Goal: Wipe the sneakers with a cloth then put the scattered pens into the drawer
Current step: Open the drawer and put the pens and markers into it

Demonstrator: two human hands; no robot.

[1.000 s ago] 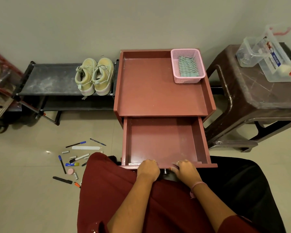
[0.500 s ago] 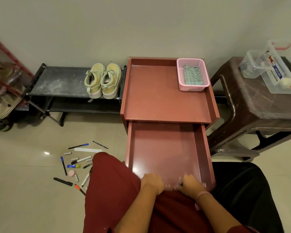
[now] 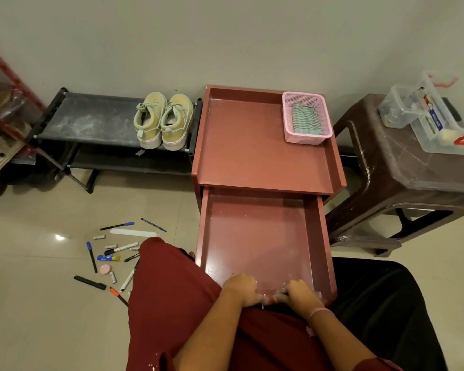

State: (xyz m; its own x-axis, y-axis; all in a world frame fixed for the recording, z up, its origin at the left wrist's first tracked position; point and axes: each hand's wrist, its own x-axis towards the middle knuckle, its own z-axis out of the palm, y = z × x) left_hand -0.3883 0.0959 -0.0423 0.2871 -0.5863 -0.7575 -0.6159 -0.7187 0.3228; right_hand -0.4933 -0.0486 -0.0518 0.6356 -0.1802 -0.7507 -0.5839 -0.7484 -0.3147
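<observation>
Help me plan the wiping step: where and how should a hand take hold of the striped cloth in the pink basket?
Pinch the striped cloth at its rumpled middle folds, reaching straight down from above. It lies flat on the floor of the pink basket, whose walls block any sideways approach, and the open top is clear. The folds probably give fingers something to catch.

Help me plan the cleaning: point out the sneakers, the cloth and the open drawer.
sneakers point(image 3: 163, 121): head view, between the pair's heels.
cloth point(image 3: 305, 122): head view, striped middle, inside pink basket.
drawer point(image 3: 260, 236): head view, bare floor.
</observation>
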